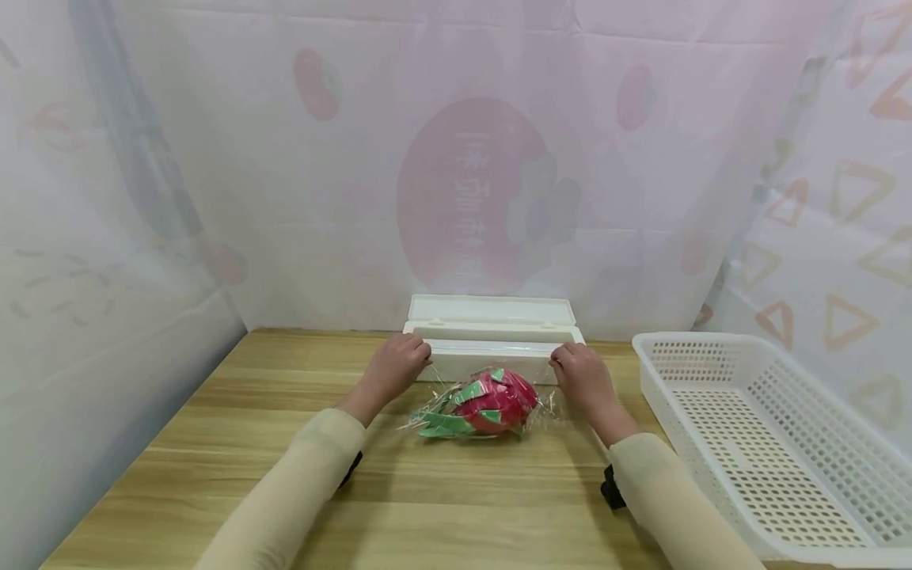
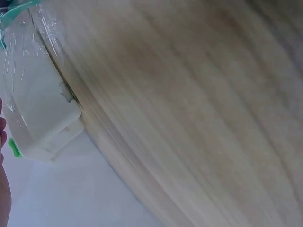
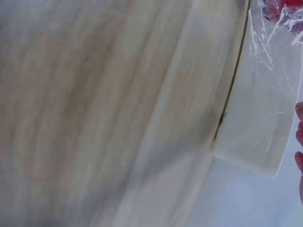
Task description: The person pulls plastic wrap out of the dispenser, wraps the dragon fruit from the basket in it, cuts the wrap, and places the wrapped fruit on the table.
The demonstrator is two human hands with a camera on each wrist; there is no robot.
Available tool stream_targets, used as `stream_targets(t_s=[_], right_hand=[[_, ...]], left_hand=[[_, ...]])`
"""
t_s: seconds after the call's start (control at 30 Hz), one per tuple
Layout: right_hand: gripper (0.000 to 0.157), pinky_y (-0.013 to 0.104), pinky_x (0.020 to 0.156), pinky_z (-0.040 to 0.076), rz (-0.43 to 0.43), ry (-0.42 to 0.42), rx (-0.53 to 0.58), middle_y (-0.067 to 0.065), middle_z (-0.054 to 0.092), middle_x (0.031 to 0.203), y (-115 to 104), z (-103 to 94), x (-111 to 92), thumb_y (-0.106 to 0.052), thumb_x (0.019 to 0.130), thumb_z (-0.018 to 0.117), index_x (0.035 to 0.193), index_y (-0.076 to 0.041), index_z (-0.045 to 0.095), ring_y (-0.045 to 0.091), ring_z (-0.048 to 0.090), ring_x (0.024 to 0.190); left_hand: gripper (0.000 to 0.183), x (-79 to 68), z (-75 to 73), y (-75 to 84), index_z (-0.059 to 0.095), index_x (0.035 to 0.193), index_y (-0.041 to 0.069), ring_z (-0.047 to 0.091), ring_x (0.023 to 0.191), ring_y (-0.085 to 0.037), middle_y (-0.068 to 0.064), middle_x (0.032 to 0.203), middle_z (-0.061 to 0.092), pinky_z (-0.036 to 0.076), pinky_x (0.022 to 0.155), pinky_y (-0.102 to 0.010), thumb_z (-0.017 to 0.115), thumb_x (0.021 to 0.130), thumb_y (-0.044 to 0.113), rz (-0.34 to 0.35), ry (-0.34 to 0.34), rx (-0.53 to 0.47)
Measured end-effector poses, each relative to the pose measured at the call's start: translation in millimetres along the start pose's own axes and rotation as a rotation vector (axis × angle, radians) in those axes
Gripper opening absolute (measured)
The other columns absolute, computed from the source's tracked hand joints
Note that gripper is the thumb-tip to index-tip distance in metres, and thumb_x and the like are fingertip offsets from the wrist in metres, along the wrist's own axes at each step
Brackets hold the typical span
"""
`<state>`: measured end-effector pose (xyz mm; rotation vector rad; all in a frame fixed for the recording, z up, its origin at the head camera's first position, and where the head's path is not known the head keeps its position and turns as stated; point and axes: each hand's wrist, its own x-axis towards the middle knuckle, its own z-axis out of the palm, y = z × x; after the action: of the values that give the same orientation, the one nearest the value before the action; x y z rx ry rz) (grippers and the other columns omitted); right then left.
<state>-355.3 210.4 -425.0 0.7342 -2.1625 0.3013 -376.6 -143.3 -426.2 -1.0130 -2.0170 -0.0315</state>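
A red and green dragon fruit (image 1: 499,400) lies on its side under clear cling film (image 1: 466,389), just in front of a white film dispenser box (image 1: 492,366) with its lid (image 1: 492,307) raised. At the box's left end, my left hand (image 1: 392,370) pinches the film's edge with curled fingers. My right hand (image 1: 584,380) pinches the other side of the film at the box's right end. Both wrist views catch only bits of fingers at the frame edge, with film over the white box (image 2: 42,94) and a bit of red fruit (image 3: 279,8) at the right wrist.
A white perforated plastic basket (image 1: 755,459) stands at the right of the wooden table (image 1: 235,459). Behind the box hangs a pale printed curtain (image 1: 342,198), which also closes off both sides.
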Motion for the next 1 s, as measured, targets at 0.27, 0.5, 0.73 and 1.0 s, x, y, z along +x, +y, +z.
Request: stream_targets(t_s=[0.27, 0.5, 0.73, 1.0], right_hand=[[0.010, 0.044, 0.057, 0.049, 0.004, -0.028, -0.019, 0.009, 0.067, 0.071, -4.5, -10.7, -2.1, -0.001, 0.078, 0.078, 0.077, -0.003, 0.068, 0.028, 0.063, 0.062], [0.009, 0.043, 0.056, 0.048, -0.025, -0.043, -0.055, 0.008, 0.067, 0.070, -5.9, -17.1, -8.3, -0.002, 0.078, 0.077, 0.076, -0.004, 0.068, 0.025, 0.063, 0.062], [0.012, 0.044, 0.058, 0.050, -0.055, -0.040, -0.057, 0.006, 0.067, 0.069, -10.1, -23.2, -13.2, -0.001, 0.075, 0.079, 0.075, -0.005, 0.068, 0.024, 0.063, 0.061], [0.016, 0.044, 0.060, 0.050, -0.029, -0.066, 0.008, 0.003, 0.066, 0.071, -14.8, -29.0, -19.6, -0.005, 0.072, 0.083, 0.073, -0.008, 0.067, 0.025, 0.063, 0.064]], left_hand=[[0.024, -5.7, -6.9, 3.3, 0.059, 0.073, 0.006, 0.054, 0.055, -0.019, -0.002, 0.063, 0.060, 0.044, 0.052, -0.032, 0.082, 0.075, 0.008, 0.025, 0.025, -0.024], [0.027, -10.0, -12.1, 5.7, 0.059, 0.071, 0.007, 0.051, 0.052, -0.018, 0.000, 0.062, 0.060, 0.041, 0.049, -0.031, 0.085, 0.071, 0.011, 0.073, 0.053, -0.047], [0.029, -14.4, -20.0, 11.1, 0.057, 0.070, 0.009, 0.053, 0.055, -0.016, 0.001, 0.063, 0.059, 0.043, 0.052, -0.030, 0.085, 0.073, 0.016, 0.085, 0.000, -0.065], [0.024, -17.3, -25.8, 18.3, 0.059, 0.071, 0.010, 0.056, 0.060, -0.016, 0.001, 0.066, 0.060, 0.050, 0.064, -0.034, 0.082, 0.078, 0.014, 0.070, -0.085, -0.102]])
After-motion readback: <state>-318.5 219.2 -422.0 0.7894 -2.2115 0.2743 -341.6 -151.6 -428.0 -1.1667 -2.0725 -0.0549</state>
